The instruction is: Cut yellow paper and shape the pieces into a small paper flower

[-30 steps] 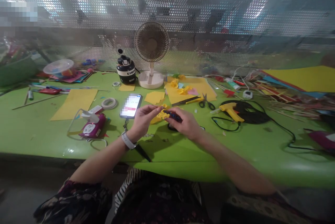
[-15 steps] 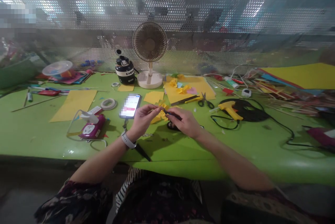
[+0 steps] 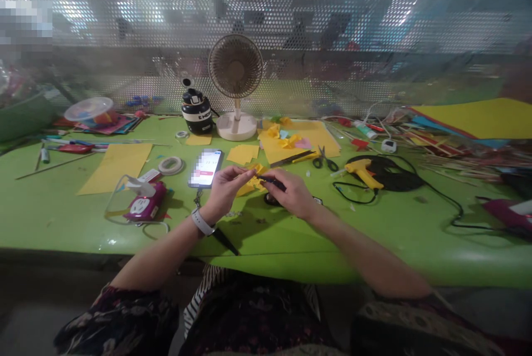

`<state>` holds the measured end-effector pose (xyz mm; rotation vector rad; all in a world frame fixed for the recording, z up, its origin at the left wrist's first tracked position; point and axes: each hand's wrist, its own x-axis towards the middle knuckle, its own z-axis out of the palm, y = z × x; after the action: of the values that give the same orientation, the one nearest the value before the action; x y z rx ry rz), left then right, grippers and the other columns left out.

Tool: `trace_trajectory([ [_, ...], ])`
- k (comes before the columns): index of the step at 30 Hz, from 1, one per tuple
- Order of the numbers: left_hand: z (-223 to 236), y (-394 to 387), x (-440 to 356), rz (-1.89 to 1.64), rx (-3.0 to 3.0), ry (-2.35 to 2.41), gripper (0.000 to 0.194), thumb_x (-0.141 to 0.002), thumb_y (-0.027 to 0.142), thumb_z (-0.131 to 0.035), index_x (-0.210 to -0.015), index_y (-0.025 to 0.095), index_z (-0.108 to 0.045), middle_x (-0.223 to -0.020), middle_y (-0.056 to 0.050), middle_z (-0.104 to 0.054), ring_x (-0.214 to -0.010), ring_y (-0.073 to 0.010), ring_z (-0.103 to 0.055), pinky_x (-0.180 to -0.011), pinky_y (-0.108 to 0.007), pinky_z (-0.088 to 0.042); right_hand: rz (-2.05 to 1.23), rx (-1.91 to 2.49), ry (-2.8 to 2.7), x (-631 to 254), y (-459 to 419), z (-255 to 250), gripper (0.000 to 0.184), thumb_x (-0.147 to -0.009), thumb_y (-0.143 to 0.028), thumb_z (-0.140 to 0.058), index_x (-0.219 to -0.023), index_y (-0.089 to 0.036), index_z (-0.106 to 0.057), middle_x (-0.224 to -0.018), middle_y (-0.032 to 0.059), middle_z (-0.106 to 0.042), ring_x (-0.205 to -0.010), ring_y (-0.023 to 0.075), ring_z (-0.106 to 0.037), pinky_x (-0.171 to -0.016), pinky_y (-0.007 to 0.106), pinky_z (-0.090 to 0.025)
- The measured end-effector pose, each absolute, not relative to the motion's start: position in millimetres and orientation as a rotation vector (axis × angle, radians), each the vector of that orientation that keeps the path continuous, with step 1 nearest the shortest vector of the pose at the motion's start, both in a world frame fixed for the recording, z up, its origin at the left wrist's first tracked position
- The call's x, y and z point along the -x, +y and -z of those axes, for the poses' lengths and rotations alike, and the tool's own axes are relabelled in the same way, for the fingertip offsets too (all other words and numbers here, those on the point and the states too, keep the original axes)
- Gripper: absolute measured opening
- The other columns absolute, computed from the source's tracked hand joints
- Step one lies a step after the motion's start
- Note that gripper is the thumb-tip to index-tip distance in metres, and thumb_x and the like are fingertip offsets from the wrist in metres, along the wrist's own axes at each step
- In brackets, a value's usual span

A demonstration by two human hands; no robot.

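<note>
Over the middle of the table, my left hand (image 3: pixel 224 192), with a white watch band (image 3: pixel 202 222) on its wrist, is closed in a pinch. Whatever lies between its fingertips is too small to make out. My right hand (image 3: pixel 293 195) grips a slim dark tool (image 3: pixel 271 181), whose tip points at the left fingertips; its exact kind does not show. Crumpled and cut yellow paper (image 3: pixel 258 169) sits right behind the fingertips, partly covered by them. A dark object (image 3: pixel 271 199) lies under my right hand, mostly hidden. The phone (image 3: pixel 205 168) is just left of my left hand.
Scissors (image 3: pixel 325 159), a yellow glue gun (image 3: pixel 364 173) and its black cord lie to the right. A fan (image 3: pixel 236 126) and a black bottle (image 3: pixel 197 115) stand behind. On the left are a tape roll (image 3: pixel 170 165), a purple power socket (image 3: pixel 146 201) and yellow paper (image 3: pixel 116 167).
The dark tool in my right hand has tilted slightly and shows more of its length. My left hand keeps its pinch in nearly the same place. The whole view has shifted slightly.
</note>
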<state>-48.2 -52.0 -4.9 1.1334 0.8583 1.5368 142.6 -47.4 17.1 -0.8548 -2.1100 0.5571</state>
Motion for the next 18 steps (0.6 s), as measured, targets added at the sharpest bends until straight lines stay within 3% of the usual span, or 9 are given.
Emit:
trace_trajectory([
  [5, 3.0, -52.4, 47.1, -1.534, -1.129, 0.859, 0.026, -0.063, 0.036, -0.088, -0.074, 0.019, -0.074, -0.08, -0.003, -0.076, -0.079, -0.0177, -0.072, -0.081, -0.035, -0.056, -0.584, 0.888, -2.112, -143.0, -47.9, -18.2, 0.03, -0.099, -0.044, -0.049, -0.099, -0.02, -0.068, -0.086, 0.0058, -0.07, -0.076, 0.0186, -0.067, -0.072, 0.032, -0.053],
  [13, 4.2, -51.3, 49.6, -1.488, -1.169, 0.806, 0.018, -0.069, 0.033, -0.085, -0.077, 0.02, -0.076, -0.084, -0.004, -0.078, -0.082, -0.0165, -0.072, -0.084, -0.034, -0.057, -0.949, 0.865, -2.033, -143.4, -47.3, -18.5, 0.028, -0.095, -0.046, -0.054, -0.101, -0.021, -0.066, -0.082, 0.0008, -0.067, -0.051, 0.0108, -0.06, -0.052, 0.025, -0.05],
  [18, 3.3, -52.0, 48.6, -1.501, -1.125, 0.834, 0.02, -0.067, 0.033, -0.087, -0.072, 0.019, -0.074, -0.08, -0.003, -0.077, -0.079, -0.0156, -0.071, -0.081, -0.032, -0.056, -0.83, 0.884, -2.087, -141.8, -49.7, -19.9, 0.027, -0.094, -0.046, -0.057, -0.101, -0.02, -0.064, -0.083, 0.0025, -0.07, -0.064, 0.0147, -0.066, -0.062, 0.027, -0.053],
])
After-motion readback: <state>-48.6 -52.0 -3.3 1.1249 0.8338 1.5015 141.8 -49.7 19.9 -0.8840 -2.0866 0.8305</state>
